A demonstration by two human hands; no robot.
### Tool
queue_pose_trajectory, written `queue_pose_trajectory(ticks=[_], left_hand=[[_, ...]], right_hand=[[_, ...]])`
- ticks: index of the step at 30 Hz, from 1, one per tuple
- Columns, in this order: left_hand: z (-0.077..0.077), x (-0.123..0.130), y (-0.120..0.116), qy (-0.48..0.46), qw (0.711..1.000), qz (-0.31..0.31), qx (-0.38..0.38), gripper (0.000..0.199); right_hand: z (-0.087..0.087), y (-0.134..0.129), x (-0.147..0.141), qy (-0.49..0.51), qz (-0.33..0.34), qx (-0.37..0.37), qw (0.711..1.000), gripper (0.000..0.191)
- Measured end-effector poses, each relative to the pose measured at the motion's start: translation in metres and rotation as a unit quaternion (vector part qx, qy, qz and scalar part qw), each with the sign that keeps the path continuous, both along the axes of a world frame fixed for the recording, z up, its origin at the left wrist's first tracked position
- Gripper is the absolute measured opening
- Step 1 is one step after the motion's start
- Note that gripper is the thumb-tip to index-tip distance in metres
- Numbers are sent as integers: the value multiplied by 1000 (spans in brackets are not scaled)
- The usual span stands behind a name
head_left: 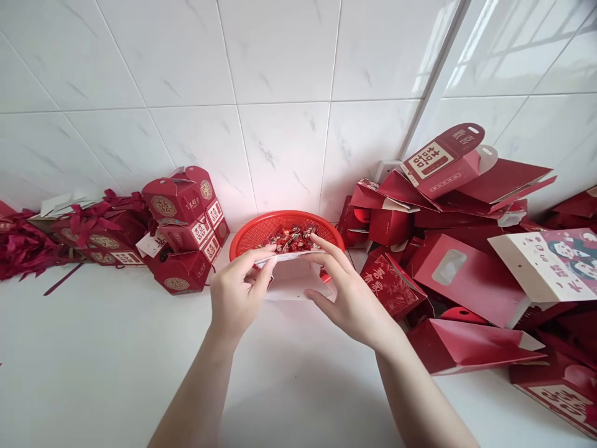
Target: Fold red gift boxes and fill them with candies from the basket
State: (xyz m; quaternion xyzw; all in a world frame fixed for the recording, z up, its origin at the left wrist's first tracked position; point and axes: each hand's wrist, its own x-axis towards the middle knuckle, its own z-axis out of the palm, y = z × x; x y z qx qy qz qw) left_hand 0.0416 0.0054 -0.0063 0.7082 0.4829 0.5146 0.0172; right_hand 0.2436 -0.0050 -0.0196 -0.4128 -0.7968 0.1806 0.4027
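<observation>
A pale paper box (291, 280) with a folded white upper edge is between my hands, in front of a red plastic basket. My left hand (237, 292) pinches its upper left corner between thumb and fingers. At the right end, my right hand (342, 286) has its fingers over the top edge and its thumb low against the near side, a loose hold. Red wrapped candies (291, 238) lie in the basket (252, 225) just beyond the box. The box's far side and its inside are hidden from me.
Finished-looking red boxes (186, 227) are stacked at the left, beside ribbon-tied boxes (107, 227) and a heap of dark red ribbon (23, 246). A loose pile of red gift boxes (471, 274) spreads over the right side. White tiles (284, 155) back the white table (116, 361).
</observation>
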Motion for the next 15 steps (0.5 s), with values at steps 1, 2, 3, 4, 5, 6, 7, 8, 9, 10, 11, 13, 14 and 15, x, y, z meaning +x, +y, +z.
queue_pose_trajectory(ticks=[1,2,3,4,5,6,7,8,9,10,11,13,14,15], left_hand=[[2,0,-1,8,1000,4,-10,12],[4,-1,-3,17,999,11,-24,15],[6,-3,-4,20,999,25,-36,18],[9,-6,-5,14,998,49,-41,21],[12,-10,-6,-6,996,82,-34,23],[15,-15,-6,-38,992,119,-17,24],[18,-21,-5,-77,985,152,1,25],[20,-28,-4,-118,977,175,15,26],[23,-36,-4,-154,970,185,22,26],[25,-44,-4,-185,965,184,24,26],[28,-52,-5,-211,961,175,22,25],[32,-68,-8,-242,960,141,7,21],[34,-74,-10,-245,962,117,-14,19],[35,-80,-13,-236,966,89,-50,18]], right_hand=[[0,0,0,5,3,3,1000,47],[0,0,1,12,8,7,1000,47],[1,-1,2,21,12,14,1000,47],[2,-1,4,31,12,19,999,48],[2,-1,7,41,8,24,999,49],[3,-1,11,47,-2,30,998,49],[4,0,16,50,-16,35,998,49],[4,1,21,51,-33,41,997,49],[4,3,26,49,-51,45,996,48],[3,5,32,47,-70,49,995,47],[3,8,37,45,-90,52,994,46],[1,13,47,37,-132,52,989,42],[-1,15,50,28,-152,51,987,40],[-2,18,53,18,-170,48,984,39]])
